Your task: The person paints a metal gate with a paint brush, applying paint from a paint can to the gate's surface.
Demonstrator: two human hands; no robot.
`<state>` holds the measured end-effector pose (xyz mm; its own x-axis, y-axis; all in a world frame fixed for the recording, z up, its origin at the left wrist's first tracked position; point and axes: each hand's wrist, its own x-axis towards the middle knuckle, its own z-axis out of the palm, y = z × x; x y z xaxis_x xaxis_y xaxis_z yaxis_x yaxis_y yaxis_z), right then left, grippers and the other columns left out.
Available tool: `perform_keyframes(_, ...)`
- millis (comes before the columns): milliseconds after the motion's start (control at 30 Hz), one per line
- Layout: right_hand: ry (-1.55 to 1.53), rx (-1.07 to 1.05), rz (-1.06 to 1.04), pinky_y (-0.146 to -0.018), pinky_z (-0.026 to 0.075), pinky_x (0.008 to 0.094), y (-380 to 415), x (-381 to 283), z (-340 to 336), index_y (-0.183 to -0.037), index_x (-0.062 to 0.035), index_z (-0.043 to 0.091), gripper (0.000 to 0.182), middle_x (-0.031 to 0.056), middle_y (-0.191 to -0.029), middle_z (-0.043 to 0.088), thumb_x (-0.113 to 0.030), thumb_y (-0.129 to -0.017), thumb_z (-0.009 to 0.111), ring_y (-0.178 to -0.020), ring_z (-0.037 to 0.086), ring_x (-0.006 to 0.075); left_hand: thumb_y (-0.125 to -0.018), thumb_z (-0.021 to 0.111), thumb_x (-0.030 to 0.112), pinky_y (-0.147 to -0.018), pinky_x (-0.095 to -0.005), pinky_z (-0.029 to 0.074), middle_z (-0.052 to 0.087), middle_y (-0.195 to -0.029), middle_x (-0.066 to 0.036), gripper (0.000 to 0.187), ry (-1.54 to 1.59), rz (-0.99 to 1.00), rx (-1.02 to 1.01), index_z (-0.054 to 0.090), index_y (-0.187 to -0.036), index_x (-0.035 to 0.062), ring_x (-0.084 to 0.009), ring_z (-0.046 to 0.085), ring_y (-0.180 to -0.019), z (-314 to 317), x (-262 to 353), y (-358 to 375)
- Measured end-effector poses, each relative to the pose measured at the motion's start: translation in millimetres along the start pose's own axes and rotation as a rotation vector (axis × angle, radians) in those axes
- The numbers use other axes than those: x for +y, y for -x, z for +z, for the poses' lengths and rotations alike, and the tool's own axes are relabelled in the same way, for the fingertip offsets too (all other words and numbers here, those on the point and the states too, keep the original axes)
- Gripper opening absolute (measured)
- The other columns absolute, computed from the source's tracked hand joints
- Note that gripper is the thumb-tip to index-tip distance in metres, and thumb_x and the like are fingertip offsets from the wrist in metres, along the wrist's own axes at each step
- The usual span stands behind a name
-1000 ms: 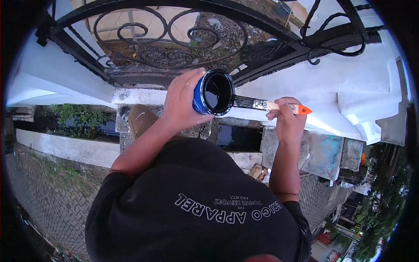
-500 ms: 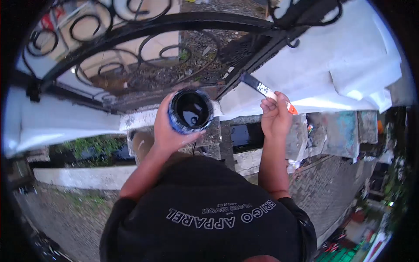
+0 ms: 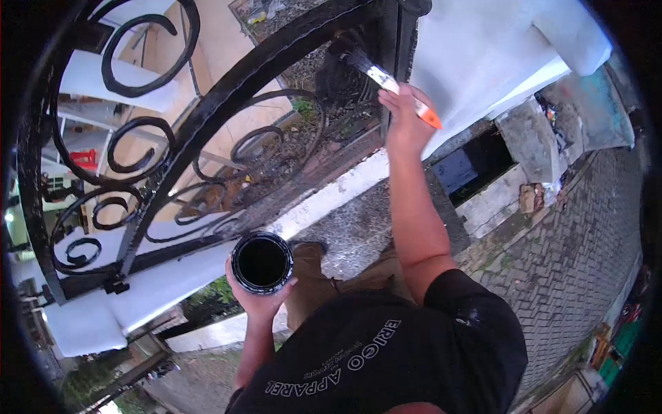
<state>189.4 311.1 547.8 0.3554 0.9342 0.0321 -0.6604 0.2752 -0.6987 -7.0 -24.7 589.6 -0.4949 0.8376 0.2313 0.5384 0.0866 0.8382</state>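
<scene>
My left hand [image 3: 258, 303] is wrapped round a paint can [image 3: 235, 262], which is held upright with its dark mouth facing up. Dark paint streaks its rim. In my right hand [image 3: 408, 131] is a paintbrush [image 3: 380, 77] with an orange-tipped handle, gripped near the ferrule. Its dark bristles point up and left, overlapping the dark lower corner panel of a black wrought-iron gate [image 3: 227, 96] in this view. Scrolls and a thick arched bar make up the gate, whose upright frame stands just beyond the brush.
White walls [image 3: 476, 62] flank the gate, with a narrow white sill [image 3: 338, 190] below it. Behind my right arm lies an open drain hole [image 3: 476, 165] beside concrete slabs [image 3: 531, 138]. Paving [image 3: 552, 228] stretches out to the right. Tiled floor shows through the scrolls.
My right hand has carried the brush up and left to the gate's corner. My left hand has lowered the can, and the view has turned, bringing the gate closer.
</scene>
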Motion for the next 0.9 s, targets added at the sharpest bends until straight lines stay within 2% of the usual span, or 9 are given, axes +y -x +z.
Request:
perform_keyframes(100,-0.068,-0.069,-0.087,-0.072,0.061,0.0346,4.4,-20.3,2.8,-0.102,0.0130,0.058,0.023,0.0203,-0.086,0.067,-0.008,-0.093,0.061,-0.075,0.071,0.0251,-0.051,0.097,0.032,-0.108,-0.0418,0.037,0.043,-0.138,-0.017,0.128,0.054,-0.019,-0.007,0.017,-0.146,-0.0011,-0.0275,0.047,-0.127,-4.1,2.9,-12.2)
perform_keyframes(133,-0.078,-0.118,-0.071,-0.074,0.061,0.0382,3.3,-24.7,9.7,-0.105,0.0114,0.054,0.022,0.0235,-0.090,0.067,-0.006,-0.093,0.061,-0.075,0.071,0.0291,-0.051,0.097,0.031,-0.108,-0.0424,0.037,0.043,-0.138,-0.017,0.127,0.038,-0.019,-0.016,0.017,-0.145,-0.0004,-0.0276,0.047,-0.127,-3.6,4.7,-16.5)
perform_keyframes(233,0.074,-0.070,-0.044,-0.071,0.061,0.0343,-4.7,1.1,10.6,-0.104,0.0134,0.058,0.021,0.0209,-0.088,0.068,-0.005,-0.093,0.061,-0.075,0.071,0.0253,-0.052,0.097,0.031,-0.109,-0.0429,0.037,0.043,-0.137,-0.017,0.127,0.009,-0.023,-0.040,0.017,-0.146,0.0003,-0.0277,0.047,-0.127,-5.0,-0.3,-23.0)
perform_keyframes(367,0.031,-0.038,-0.042,-0.071,0.061,0.0336,5.3,-7.8,-8.4,-0.100,0.0116,0.061,0.020,0.0198,-0.090,0.068,-0.007,-0.093,0.063,-0.076,0.071,0.0243,-0.053,0.096,0.031,-0.108,-0.0432,0.037,0.043,-0.137,-0.017,0.126,0.042,0.057,-0.057,0.017,-0.145,0.0012,-0.0285,0.047,-0.127,-0.7,6.3,-26.5)
perform_keyframes(433,-0.056,-0.070,-0.044,-0.072,0.061,0.0339,15.6,-14.6,9.7,-0.099,0.0116,0.061,0.019,0.0195,-0.090,0.068,-0.006,-0.092,0.063,-0.076,0.071,0.0240,-0.054,0.096,0.031,-0.109,-0.0437,0.037,0.042,-0.138,-0.017,0.126,0.043,0.054,-0.074,0.015,-0.146,0.0021,-0.0289,0.047,-0.128,1.1,8.6,-24.8)
perform_keyframes(500,0.085,-0.095,-0.037,-0.073,0.061,0.0349,13.9,-11.8,20.3,-0.101,0.0120,0.060,0.017,0.0199,-0.090,0.068,-0.003,-0.093,0.061,-0.077,0.071,0.0249,-0.054,0.096,0.031,-0.109,-0.0442,0.037,0.040,-0.139,-0.017,0.127,0.040,0.030,-0.096,0.013,-0.146,0.0027,-0.0293,0.046,-0.129,4.2,9.0,-23.1)
perform_keyframes(633,0.109,0.033,0.061,-0.071,0.061,0.0330,9.3,-6.7,-5.2,-0.100,0.0113,0.060,0.016,0.0188,-0.090,0.068,-0.003,-0.092,0.062,-0.075,0.071,0.0244,-0.053,0.096,0.030,-0.108,-0.0448,0.037,0.039,-0.140,-0.017,0.129,0.081,0.071,-0.109,0.011,-0.147,0.0034,-0.0296,0.046,-0.129,6.4,10.9,-18.4)
perform_keyframes(767,-0.022,-0.060,-0.077,-0.070,0.061,0.0321,21.5,-20.1,19.2,-0.099,0.0104,0.061,0.015,0.0190,-0.089,0.068,-0.003,-0.092,0.063,-0.074,0.071,0.0232,-0.053,0.096,0.030,-0.108,-0.0466,0.037,0.038,-0.140,-0.017,0.129,0.093,0.068,-0.107,0.010,-0.147,0.0052,-0.0303,0.045,-0.129,7.1,5.6,-14.1)
perform_keyframes(900,0.106,0.028,0.037,-0.069,0.061,0.0322,12.4,10.4,-9.2,-0.099,0.0096,0.062,0.015,0.0181,-0.087,0.069,-0.003,-0.091,0.064,-0.074,0.071,0.0221,-0.053,0.096,0.031,-0.108,-0.0467,0.037,0.038,-0.140,-0.017,0.130,0.019,0.141,-0.099,0.010,-0.147,0.0055,-0.0303,0.045,-0.129,9.0,7.5,-13.6)
